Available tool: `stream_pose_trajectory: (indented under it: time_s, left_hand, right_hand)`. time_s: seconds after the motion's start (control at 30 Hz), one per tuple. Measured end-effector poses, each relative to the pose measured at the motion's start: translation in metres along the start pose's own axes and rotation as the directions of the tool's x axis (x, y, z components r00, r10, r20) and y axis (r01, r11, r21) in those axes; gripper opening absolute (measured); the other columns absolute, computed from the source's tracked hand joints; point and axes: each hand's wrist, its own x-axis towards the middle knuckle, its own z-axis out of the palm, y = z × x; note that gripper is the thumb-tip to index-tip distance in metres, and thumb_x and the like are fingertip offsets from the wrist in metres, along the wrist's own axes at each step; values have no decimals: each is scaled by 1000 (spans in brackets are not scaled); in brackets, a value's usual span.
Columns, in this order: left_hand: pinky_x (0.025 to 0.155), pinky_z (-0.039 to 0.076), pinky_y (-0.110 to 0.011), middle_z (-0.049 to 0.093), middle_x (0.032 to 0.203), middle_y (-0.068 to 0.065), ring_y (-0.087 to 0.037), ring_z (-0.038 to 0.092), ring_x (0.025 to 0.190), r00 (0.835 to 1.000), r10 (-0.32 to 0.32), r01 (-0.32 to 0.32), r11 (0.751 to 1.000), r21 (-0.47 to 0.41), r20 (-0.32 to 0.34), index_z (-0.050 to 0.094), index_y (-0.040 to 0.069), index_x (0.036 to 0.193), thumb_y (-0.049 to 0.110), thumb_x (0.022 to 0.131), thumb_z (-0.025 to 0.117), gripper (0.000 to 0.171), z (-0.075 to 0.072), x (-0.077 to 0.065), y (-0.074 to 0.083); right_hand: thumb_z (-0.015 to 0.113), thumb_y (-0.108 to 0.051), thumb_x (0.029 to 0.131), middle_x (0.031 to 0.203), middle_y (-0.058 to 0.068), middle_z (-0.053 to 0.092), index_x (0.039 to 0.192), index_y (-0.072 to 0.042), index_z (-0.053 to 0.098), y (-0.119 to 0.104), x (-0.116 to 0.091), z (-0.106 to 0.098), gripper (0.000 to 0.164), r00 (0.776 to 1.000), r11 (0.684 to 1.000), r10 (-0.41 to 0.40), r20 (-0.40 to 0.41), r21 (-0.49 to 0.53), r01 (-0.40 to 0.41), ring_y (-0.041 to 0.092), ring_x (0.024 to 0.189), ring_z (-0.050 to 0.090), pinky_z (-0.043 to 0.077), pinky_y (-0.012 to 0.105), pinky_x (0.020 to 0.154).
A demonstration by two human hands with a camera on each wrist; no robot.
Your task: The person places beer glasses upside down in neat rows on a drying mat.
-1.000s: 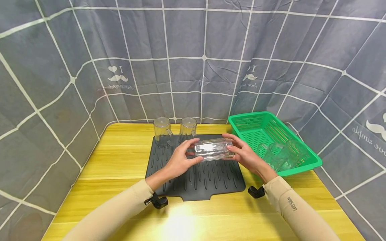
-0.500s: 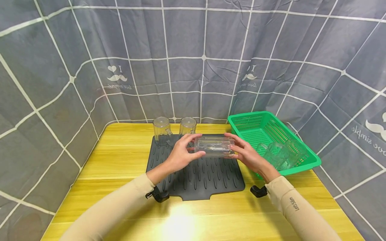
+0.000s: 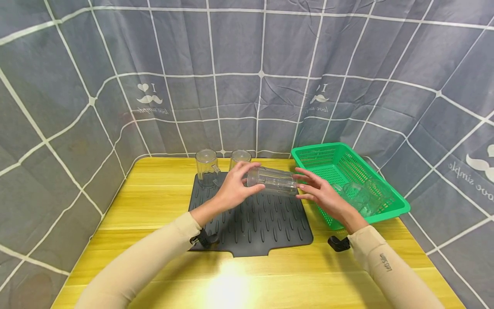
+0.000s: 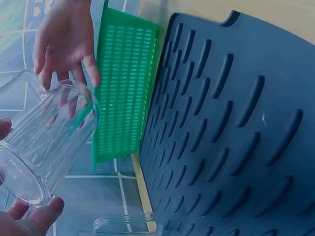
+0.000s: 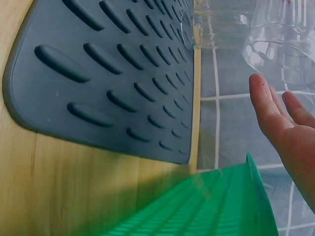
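Observation:
A clear glass mug (image 3: 274,181) is held tilted on its side above the dark ridged mat (image 3: 251,234). My left hand (image 3: 233,185) grips it around the base end, thumb and fingers on opposite sides. At the mouth end is my right hand (image 3: 323,198), its fingers spread and fairly straight. In the right wrist view, the fingertips (image 5: 258,86) of that hand stand just off the mug's rim. The mug's handle (image 4: 19,86) shows in the left wrist view, on the side away from the mat.
Two glass mugs, one at the back left (image 3: 207,165) and another beside it (image 3: 240,156), stand upside down on the mat. To the right sits a green plastic basket (image 3: 314,150) with several glass mugs (image 3: 359,198) inside. A grey checked curtain (image 3: 239,98) encloses the wooden table (image 3: 154,184).
The mug has gone up slightly, and its mouth end now tips lower to the right. My right hand has loosened from the mouth end and drawn back rightward; my left still grips the base.

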Motion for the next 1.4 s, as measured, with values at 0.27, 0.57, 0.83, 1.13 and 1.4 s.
stream_pose_trajectory:
  time_s: [0.27, 0.57, 0.83, 1.13, 1.4]
  left_hand:
    - [91, 53, -43, 52, 129, -5, -22, 54, 113, 999, 36, -35, 995, 90, -14, 57, 24, 143, 34, 89, 78, 58, -4, 10, 3]
    - [86, 45, -41, 50, 132, -6, -25, 52, 108, 999, 34, -30, 985, 167, -20, 55, 24, 145, 35, 90, 77, 60, -5, 25, 7]
    - [92, 46, -45, 48, 133, -8, -28, 51, 114, 999, 36, -38, 980, 195, 13, 54, 23, 146, 34, 91, 75, 60, -7, 39, 10]
    - [98, 46, -49, 46, 139, -7, -28, 44, 128, 999, -10, 1, 968, 253, 36, 53, 24, 147, 35, 93, 73, 59, -6, 60, 13]
    - [101, 45, -48, 47, 139, -7, -28, 43, 130, 998, -37, 19, 950, 313, 50, 54, 24, 146, 36, 93, 73, 58, -2, 79, 15]
  right_hand:
    - [58, -23, 104, 158, 12, 39, 157, -21, 36, -7, -11, -10, 58, 998, 976, -45, -42, -213, 35, 36, 143, 41, 51, 25, 100]
    - [60, -25, 103, 156, 14, 42, 154, -19, 43, -15, -24, -30, 54, 985, 878, -138, -104, -473, 73, 38, 142, 40, 46, 34, 107]
    - [63, -24, 101, 153, 13, 46, 151, -18, 48, -16, -33, -47, 52, 965, 708, -235, -114, -700, 90, 41, 141, 40, 36, 64, 109]
    - [68, -15, 97, 149, 22, 47, 145, -8, 53, -13, -39, -57, 51, 942, 565, -318, -103, -819, 101, 49, 139, 37, 30, 70, 107]
    - [69, -14, 95, 148, 25, 46, 142, -5, 54, -8, -42, -63, 50, 940, 457, -326, -96, -887, 68, 51, 135, 37, 31, 70, 104]
